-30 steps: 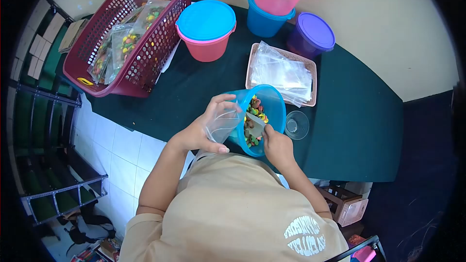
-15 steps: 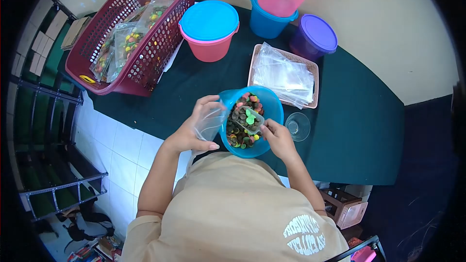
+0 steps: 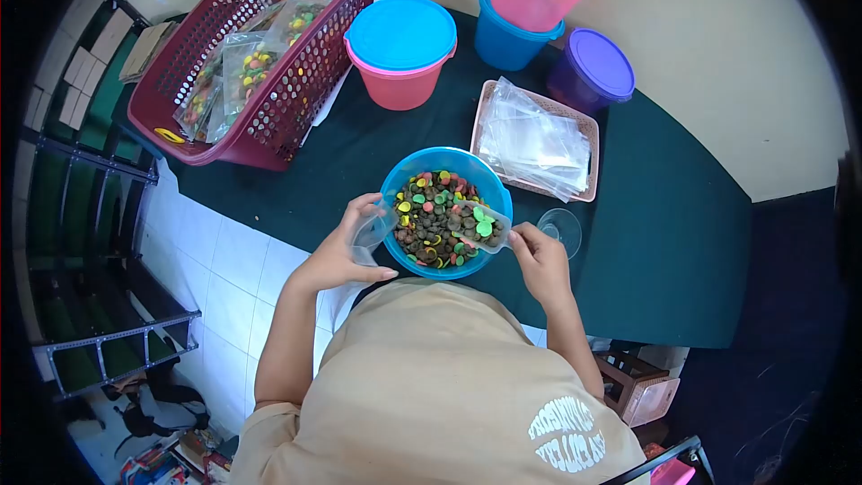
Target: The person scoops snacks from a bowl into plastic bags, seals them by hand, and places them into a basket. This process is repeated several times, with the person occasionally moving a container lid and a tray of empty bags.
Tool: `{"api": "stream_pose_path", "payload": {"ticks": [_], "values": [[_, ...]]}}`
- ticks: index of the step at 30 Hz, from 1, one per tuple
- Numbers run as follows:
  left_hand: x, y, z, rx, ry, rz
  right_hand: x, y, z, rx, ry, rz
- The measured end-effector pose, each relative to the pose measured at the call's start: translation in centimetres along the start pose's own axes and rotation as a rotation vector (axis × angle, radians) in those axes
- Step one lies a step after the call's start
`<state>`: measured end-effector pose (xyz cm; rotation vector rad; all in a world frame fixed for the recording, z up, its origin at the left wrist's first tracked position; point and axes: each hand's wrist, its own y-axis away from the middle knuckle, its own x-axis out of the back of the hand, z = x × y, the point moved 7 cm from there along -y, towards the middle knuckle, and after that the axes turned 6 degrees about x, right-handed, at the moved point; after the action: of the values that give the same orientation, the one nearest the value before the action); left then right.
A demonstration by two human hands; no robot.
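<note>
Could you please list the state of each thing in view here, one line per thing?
blue bowl: open, full of coloured candies.
scoop: in the right hand, loaded with candies, over the bowl.
small clear bag: held by the left hand beside the bowl; contents unclear.
pink tub: lidded.
purple tub: lidded.
red basket: holds filled bags.
tray: stacked with empty bags.

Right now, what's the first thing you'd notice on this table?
The blue bowl heaped with bright candies, in the middle at the table's near edge. The right hand holds a small clear scoop of candies over it, and the left hand holds a clear bag beside it. At far left, a maroon basket holds filled bags.
</note>
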<state>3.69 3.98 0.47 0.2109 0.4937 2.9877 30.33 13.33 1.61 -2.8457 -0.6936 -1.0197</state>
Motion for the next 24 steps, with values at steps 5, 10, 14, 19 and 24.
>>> {"api": "stream_pose_path", "payload": {"ticks": [5, 10, 14, 19, 24], "values": [[-0.7, 1.6, 6.1, -0.097, -0.736, 0.275, 1.6, 0.5, -2.0, 0.024, -0.028, 0.067], [-2.4, 1.3, 7.5, -0.141, -0.904, 0.286, 2.2, 0.8, -3.4, 0.048, -0.109, 0.059], [-3.9, 1.1, 7.4, -0.206, -0.916, 0.246, 1.9, 0.9, -4.1, 0.072, -0.16, 0.02], [-5.3, 1.2, 8.2, -0.266, -0.91, 0.193, 1.6, 0.8, -4.8, 0.14, -0.039, -0.037], [-5.8, 1.2, 8.2, -0.292, -0.908, 0.178, 1.8, 0.8, -5.3, 0.134, 0.041, -0.067]]}}
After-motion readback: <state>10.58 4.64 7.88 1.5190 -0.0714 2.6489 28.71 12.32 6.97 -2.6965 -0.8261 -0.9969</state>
